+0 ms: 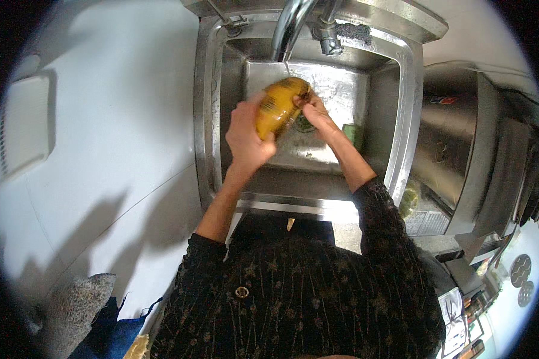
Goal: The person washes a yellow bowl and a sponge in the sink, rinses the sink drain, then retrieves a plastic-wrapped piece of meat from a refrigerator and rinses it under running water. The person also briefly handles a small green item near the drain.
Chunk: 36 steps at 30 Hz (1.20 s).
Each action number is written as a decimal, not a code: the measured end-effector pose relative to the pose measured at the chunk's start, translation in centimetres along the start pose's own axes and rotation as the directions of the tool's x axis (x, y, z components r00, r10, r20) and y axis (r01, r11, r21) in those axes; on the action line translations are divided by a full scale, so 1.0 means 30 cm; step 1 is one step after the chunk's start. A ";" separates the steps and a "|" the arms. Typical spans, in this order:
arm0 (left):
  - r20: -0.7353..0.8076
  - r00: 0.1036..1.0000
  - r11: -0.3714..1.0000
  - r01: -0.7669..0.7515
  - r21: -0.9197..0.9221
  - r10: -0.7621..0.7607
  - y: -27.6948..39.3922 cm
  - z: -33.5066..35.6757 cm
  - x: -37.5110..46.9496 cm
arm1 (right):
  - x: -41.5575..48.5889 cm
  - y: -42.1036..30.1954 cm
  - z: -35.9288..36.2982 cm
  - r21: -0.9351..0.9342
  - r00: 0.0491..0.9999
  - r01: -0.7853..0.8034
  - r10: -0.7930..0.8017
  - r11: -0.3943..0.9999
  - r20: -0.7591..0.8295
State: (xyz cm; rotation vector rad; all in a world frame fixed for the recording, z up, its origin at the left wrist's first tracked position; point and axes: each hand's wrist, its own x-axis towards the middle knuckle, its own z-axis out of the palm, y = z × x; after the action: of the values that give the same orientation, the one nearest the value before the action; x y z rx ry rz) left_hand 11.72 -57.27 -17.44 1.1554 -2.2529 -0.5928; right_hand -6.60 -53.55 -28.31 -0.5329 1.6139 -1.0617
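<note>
Both my hands hold a glossy yellow oblong object (278,107) with dark marks over a stainless steel sink (292,155). Motion blur hides whether it is a fruit or a container. My left hand (249,132) wraps its left side, thumb at the lower end. At the upper right end, the fingers of my right hand (315,112) press near a dark spot. The chrome faucet spout (292,31) curves down just above it, with a thin stream of water below the outlet. The object partly covers the drain (304,124).
A green sponge or pad (349,133) lies in the basin's right side. A dark scouring pad (354,32) rests on the back rim near a metal valve (330,44). A white wall (152,103) borders the left; metal shelving (449,134) stands right.
</note>
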 end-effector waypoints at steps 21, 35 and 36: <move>0.475 0.692 -0.033 0.547 -0.836 -0.544 -0.267 0.184 -0.057 | -0.026 -0.301 -0.214 -0.168 0.751 0.562 -0.584 0.810 -0.307; 0.431 0.725 0.319 0.647 -0.693 -0.537 -0.196 0.169 0.008 | -0.072 -0.007 -0.159 -0.016 0.907 -0.421 0.420 0.907 -0.040; 0.405 0.743 0.438 0.652 -0.619 -0.533 -0.192 0.145 0.022 | -0.059 0.029 -0.149 0.065 0.907 -0.418 0.411 0.906 0.091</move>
State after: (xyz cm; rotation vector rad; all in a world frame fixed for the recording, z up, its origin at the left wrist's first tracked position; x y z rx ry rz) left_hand 12.08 -60.31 -24.00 1.4433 -1.3234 -1.7447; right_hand -10.03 -50.09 -28.03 -0.1561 1.5205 -0.7724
